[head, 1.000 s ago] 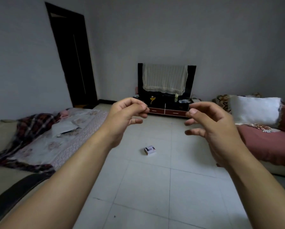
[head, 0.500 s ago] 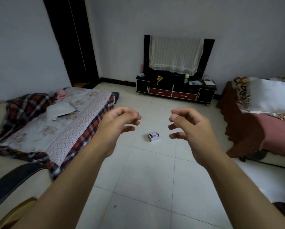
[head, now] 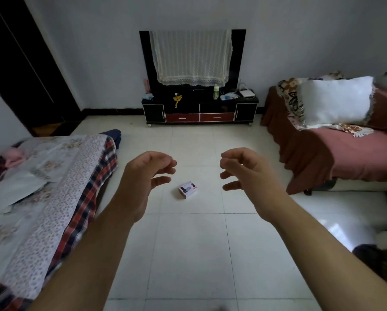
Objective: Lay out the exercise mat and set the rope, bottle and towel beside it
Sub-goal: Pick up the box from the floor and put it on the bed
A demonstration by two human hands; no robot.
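The person stands facing the far wall with both bare arms stretched out over the floor (head: 188, 254). The left hand (head: 146, 178) and right hand (head: 248, 173) hang level with each other and well apart. Each has its fingers half-curled like a claw, thumb held off from the fingers, with nothing between them. Neither hand touches anything.

On the white tiles, in the gap between the two hands as seen from behind them, a small box (head: 188, 189) lies by itself.

The bottle (head: 216, 91) stands upright on the stand (head: 199, 108) against the far wall, right of its middle. A white box (head: 246, 93) sits further right on the same top. A yellow bundle (head: 177, 99) hangs over the stand's front edge left of middle. It may be the rope, but it is too small to be sure. Above the stand a lace cloth (head: 191, 57) is draped over a dark screen.

Along the left side is a bed (head: 53, 176) under a flowered cover with a plaid blanket showing at its edge. On the right is a sofa (head: 345, 149) in a reddish cover, with a white pillow (head: 336, 99) leaning at its back. A dark doorway (head: 20, 63) opens in the far left corner.
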